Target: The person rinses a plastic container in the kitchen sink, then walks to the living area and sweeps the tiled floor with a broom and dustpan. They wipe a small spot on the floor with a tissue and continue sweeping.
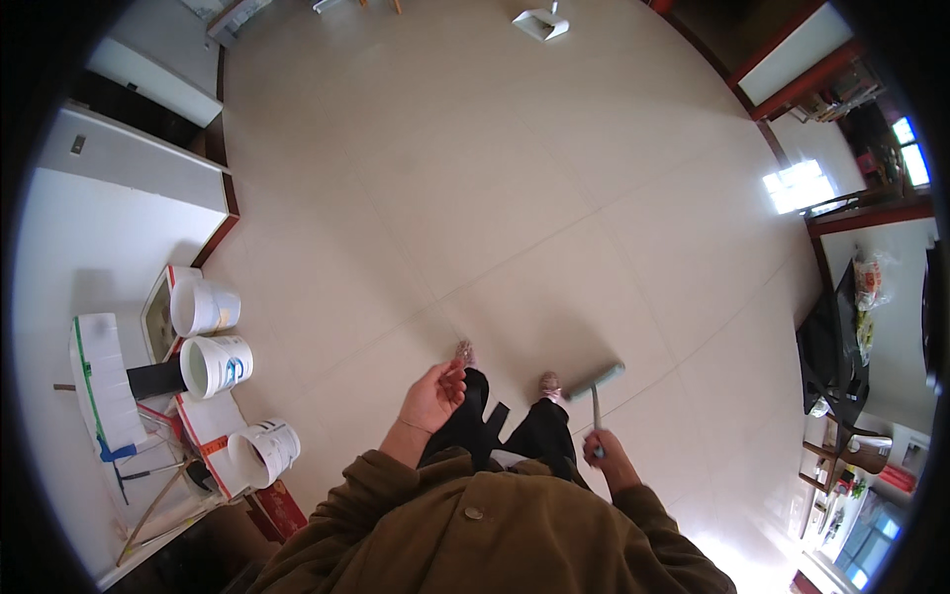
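My right hand is closed around the handle of a small cleaning tool with a wide grey-green head, which may be a squeegee or a brush. The head is beside my right shoe; whether it touches the floor I cannot tell. My left hand is raised in front of my left leg, fingers loosely curled, and no object can be made out in it. Pale floor tiles lie before me.
White plastic buckets stand by the left wall with foam boxes and long-handled tools. A white long-handled dustpan is at the far end. A wooden chair and a black-covered object are at right.
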A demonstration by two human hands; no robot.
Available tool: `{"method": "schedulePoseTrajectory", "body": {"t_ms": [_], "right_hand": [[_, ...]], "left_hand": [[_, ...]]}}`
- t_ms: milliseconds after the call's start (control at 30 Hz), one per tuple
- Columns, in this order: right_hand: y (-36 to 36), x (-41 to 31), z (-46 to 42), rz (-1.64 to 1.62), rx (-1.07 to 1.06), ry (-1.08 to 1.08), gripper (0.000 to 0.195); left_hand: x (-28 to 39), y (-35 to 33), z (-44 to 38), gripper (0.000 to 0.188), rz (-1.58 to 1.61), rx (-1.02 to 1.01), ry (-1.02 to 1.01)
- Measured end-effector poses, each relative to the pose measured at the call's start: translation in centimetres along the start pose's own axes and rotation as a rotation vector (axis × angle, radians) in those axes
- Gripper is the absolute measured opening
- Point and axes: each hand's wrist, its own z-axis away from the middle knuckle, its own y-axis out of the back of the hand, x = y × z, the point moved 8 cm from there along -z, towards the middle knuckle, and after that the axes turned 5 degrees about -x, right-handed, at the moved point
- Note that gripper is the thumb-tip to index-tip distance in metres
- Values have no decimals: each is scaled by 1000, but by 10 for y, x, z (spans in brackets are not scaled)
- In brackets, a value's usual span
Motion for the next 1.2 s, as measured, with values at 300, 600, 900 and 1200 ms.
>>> {"method": "schedulePoseTrajectory", "body": {"t_ms": [300,600,900,1200], "right_hand": [[-217,-70,-93,65,-177,-153,23],[-119,-110,-3,-7,-86,174,20],[-11,-211,29,252,518,277,13],[-58,-353,-39,1677,258,1184,12]], "left_hand": [[75,37,18,19,-13,50,-32],[99,-17,-18,18,-138,-16,60],[112,-74,-77,18,-185,9,86],[130,-147,-104,18,-178,157,-18]]}}
